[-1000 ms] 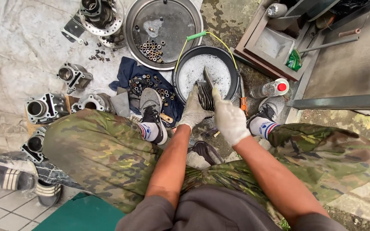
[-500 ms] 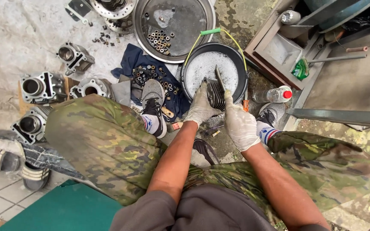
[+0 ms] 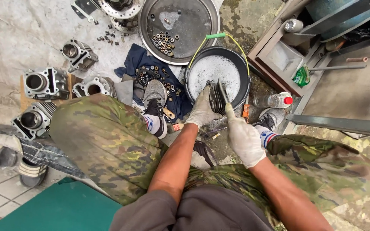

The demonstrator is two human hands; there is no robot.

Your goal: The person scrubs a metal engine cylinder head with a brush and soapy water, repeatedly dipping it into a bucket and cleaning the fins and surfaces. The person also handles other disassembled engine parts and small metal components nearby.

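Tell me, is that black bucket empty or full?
Not empty: white soapy foam covers the inside of the black bucket. How deep it goes cannot be told.

Soft, even daylight, no hard shadows; faint sheen on the metal pan (image 3: 193,19) and bright white foam in the bucket (image 3: 189,81). Sharp mid-frame, wide-angle bending towards edges, slight motion blur on gloved hands

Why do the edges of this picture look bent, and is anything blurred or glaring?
Head view: a wide lens bows the edges, stretching the knees; daylight is soft and even, with no hard shadows; the foam in the bucket is bright white; both gloved hands, left and right, look sharp.
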